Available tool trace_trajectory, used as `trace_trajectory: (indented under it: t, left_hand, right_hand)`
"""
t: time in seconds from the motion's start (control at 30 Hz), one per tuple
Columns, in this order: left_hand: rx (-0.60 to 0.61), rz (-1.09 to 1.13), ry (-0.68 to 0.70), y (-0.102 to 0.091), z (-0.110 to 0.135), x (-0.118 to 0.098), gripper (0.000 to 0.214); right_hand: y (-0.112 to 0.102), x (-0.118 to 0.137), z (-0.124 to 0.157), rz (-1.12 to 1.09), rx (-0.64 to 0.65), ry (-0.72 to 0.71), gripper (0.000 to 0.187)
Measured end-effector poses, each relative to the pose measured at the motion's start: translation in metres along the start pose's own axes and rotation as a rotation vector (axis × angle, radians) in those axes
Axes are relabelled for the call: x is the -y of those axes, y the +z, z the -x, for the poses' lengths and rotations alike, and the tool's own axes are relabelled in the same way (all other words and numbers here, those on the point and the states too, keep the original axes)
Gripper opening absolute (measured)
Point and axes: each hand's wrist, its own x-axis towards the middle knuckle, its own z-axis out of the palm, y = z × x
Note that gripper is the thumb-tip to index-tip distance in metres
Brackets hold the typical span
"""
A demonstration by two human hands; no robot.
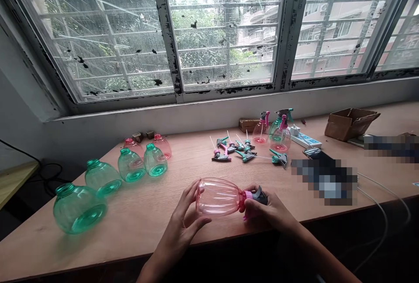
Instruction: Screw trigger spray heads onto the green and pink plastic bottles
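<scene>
A clear pink spray bottle (218,196) lies on its side above the wooden table (137,213), held between both hands. My left hand (183,222) cups its rounded bottom end with fingers wrapped round it. My right hand (266,211) grips the pink collar and grey-pink spray head (258,195) at the bottle's neck. Both hands are close to the table's front edge.
Several empty green bottles (78,208) and pink bottles (163,145) stand at the left. Loose spray heads (234,150) lie mid-table, with three assembled bottles (276,132) behind them. A power strip (306,139), a cardboard box (350,123) and cables lie on the right.
</scene>
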Motion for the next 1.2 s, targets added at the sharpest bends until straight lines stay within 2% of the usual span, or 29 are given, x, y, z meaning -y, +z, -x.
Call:
trace_trajectory:
  t: [0.1, 0.17, 0.23, 0.27, 0.37, 0.43, 0.47, 0.53, 0.6, 0.67, 0.77, 0.87, 1.0, 1.07, 1.13, 1.2]
  left_hand:
    - [0.0, 0.031, -0.013, -0.001, 0.003, -0.003, 0.066]
    - [0.014, 0.076, -0.029, 0.0, 0.006, -0.005, 0.071]
    - [0.023, 0.195, -0.053, 0.002, 0.01, -0.006, 0.077]
    - [0.016, 0.275, -0.064, 0.003, 0.012, -0.007, 0.081]
    - [-0.029, 0.506, -0.114, 0.004, 0.016, -0.012, 0.089]
    - [-0.061, 0.588, -0.186, 0.005, 0.017, -0.018, 0.085]
    - [-0.081, 0.607, -0.225, 0.004, 0.018, -0.022, 0.081]
    - [-0.139, 0.596, -0.261, 0.004, 0.02, -0.03, 0.077]
    - [-0.204, 0.562, -0.242, 0.005, 0.023, -0.037, 0.078]
    - [-0.257, 0.534, -0.215, 0.007, 0.026, -0.043, 0.081]
    - [-0.3, 0.511, -0.221, 0.01, 0.029, -0.047, 0.084]
    - [-0.323, 0.504, -0.25, 0.012, 0.027, -0.047, 0.085]
    - [-0.355, 0.577, -0.285, 0.015, 0.019, -0.044, 0.074]
    - [-0.381, 0.627, -0.287, 0.015, 0.014, -0.039, 0.069]
    - [-0.385, 0.608, -0.265, 0.015, 0.012, -0.029, 0.068]
    - [-0.315, 0.532, -0.247, 0.014, 0.011, -0.015, 0.068]
  right_hand:
    - [0.001, -0.002, 0.0, 0.016, -0.019, 0.01, 0.037]
    - [0.003, -0.004, 0.003, 0.107, -0.06, -0.053, 0.035]
    - [0.006, -0.005, 0.009, 0.313, -0.102, -0.238, 0.03]
    - [0.007, -0.003, 0.013, 0.447, -0.099, -0.377, 0.028]
    - [0.014, 0.007, 0.026, 0.779, 0.039, -0.77, 0.04]
    - [0.02, 0.014, 0.033, 0.86, 0.126, -0.871, 0.049]
    - [0.023, 0.016, 0.036, 0.855, 0.125, -0.877, 0.049]
    - [0.029, 0.016, 0.038, 0.756, 0.045, -0.813, 0.043]
    - [0.034, 0.012, 0.039, 0.58, -0.053, -0.661, 0.036]
    - [0.039, 0.008, 0.04, 0.393, -0.098, -0.467, 0.033]
    - [0.043, 0.009, 0.039, 0.14, -0.071, -0.222, 0.033]
    - [0.044, 0.016, 0.037, -0.024, -0.016, -0.081, 0.035]
    - [0.041, 0.022, 0.035, -0.061, 0.027, -0.012, 0.039]
    - [0.038, 0.021, 0.033, -0.038, 0.019, -0.04, 0.043]
    - [0.033, 0.021, 0.029, -0.033, -0.048, -0.11, 0.039]
    - [0.022, 0.027, 0.022, -0.022, -0.169, -0.195, 0.031]
